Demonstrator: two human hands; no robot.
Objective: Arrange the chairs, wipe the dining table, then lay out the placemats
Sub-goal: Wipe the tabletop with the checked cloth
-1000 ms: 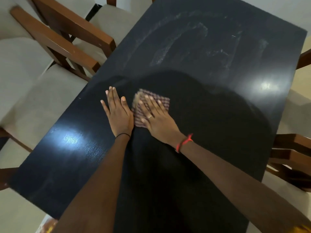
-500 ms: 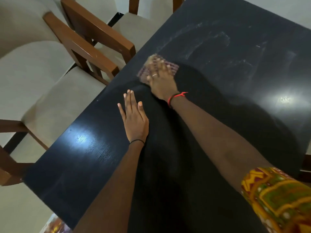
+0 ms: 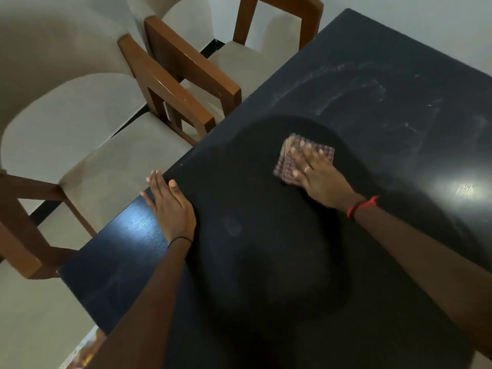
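Observation:
The black dining table (image 3: 266,249) fills the middle and right of the view, with pale wipe streaks on its far part. My right hand (image 3: 318,177) presses flat on a folded checked cloth (image 3: 288,158) near the table's middle, fingers spread over it. My left hand (image 3: 170,206) lies flat and open at the table's left edge, holding nothing. Two chairs with brown wooden arms and cream cushions stand along the left side: a near chair (image 3: 101,166) and a far chair (image 3: 239,57).
The chairs' wooden armrests (image 3: 183,73) reach close to the table's left edge. A pale floor (image 3: 32,310) shows at the lower left. A bright light reflection (image 3: 463,189) sits on the table at the right. A patterned item (image 3: 87,350) peeks in at the bottom edge.
My right hand has slid the cloth from the far left part of the table back toward the middle right. My left hand now rests at the table's left edge.

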